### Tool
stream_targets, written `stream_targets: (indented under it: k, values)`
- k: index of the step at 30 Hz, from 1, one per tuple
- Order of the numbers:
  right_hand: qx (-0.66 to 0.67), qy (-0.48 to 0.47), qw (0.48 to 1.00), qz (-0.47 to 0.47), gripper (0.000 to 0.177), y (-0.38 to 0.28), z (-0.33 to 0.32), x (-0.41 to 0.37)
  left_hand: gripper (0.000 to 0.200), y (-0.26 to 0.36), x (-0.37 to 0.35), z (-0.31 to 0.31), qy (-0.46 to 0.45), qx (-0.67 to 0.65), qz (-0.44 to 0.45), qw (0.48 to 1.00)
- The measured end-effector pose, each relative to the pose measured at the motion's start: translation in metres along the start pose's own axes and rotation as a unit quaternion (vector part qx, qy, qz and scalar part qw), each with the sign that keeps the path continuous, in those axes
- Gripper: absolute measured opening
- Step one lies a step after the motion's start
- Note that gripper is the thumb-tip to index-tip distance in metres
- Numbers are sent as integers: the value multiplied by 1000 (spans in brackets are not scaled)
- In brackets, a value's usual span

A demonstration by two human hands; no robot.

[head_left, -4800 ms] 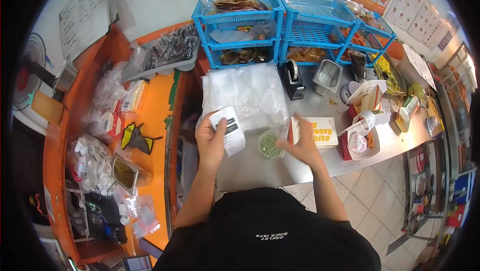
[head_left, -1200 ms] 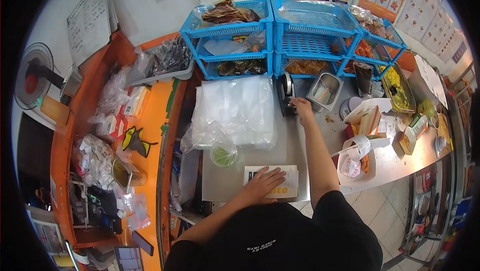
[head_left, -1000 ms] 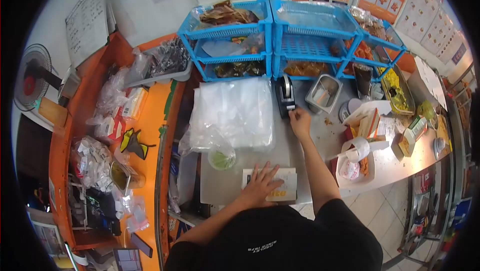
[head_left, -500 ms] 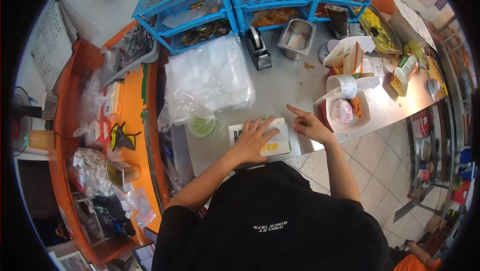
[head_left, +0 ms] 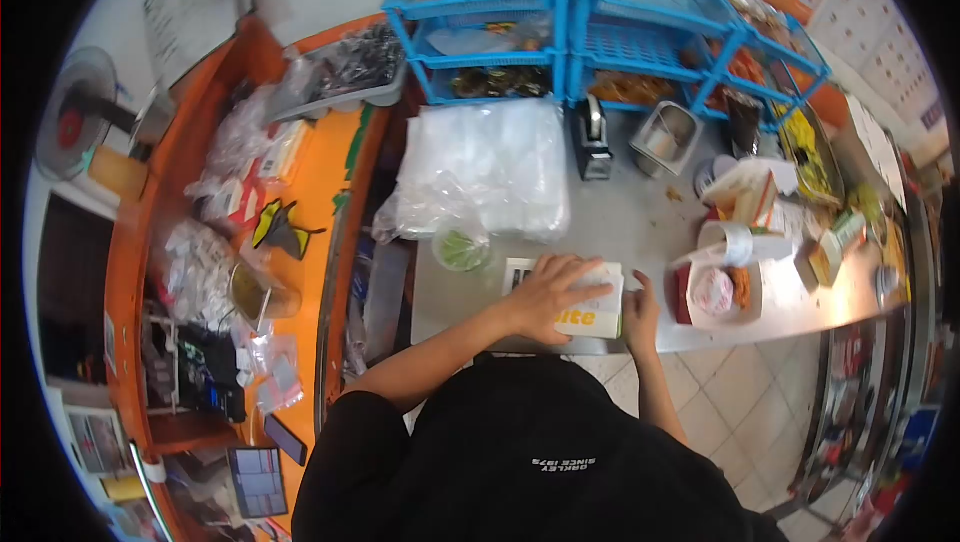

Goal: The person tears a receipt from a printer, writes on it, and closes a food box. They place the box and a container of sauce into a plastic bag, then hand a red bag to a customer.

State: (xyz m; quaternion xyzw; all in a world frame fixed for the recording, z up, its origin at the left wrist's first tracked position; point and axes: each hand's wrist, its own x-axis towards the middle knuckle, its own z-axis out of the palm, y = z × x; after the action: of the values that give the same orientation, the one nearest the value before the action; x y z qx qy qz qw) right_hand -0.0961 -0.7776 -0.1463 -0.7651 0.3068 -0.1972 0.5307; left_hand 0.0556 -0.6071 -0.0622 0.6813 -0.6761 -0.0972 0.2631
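A flat white printed carton (head_left: 575, 320) with yellow letters lies near the front edge of the steel counter. My left hand (head_left: 548, 294) rests on top of it, palm down and fingers spread, so part of the print is covered. At the carton's right edge is my right hand (head_left: 640, 314), fingers partly extended and apart; whether it touches the edge is hard to make out. Left of the carton stands a clear cup with green contents (head_left: 460, 246). Behind that lies a stack of clear plastic bags (head_left: 485, 157).
A tape dispenser (head_left: 594, 147) and a metal container (head_left: 665, 137) stand behind the carton. To the right is an open food box (head_left: 752, 310) with a round wrapped item. Blue stacked baskets (head_left: 570, 42) line the back. An orange shelf (head_left: 325, 202) holds packaging at left.
My right hand has come in from pointing off to the right and is now at the carton's right edge. My left hand stays spread on the carton. The view has shifted.
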Motion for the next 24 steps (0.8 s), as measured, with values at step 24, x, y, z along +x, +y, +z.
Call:
stream_targets:
  k: [24]
  values:
    - [-533, -189, 806, -175, 25, -134, 246, 212, 21, 6, -187, -39, 389, -133, -334, 848]
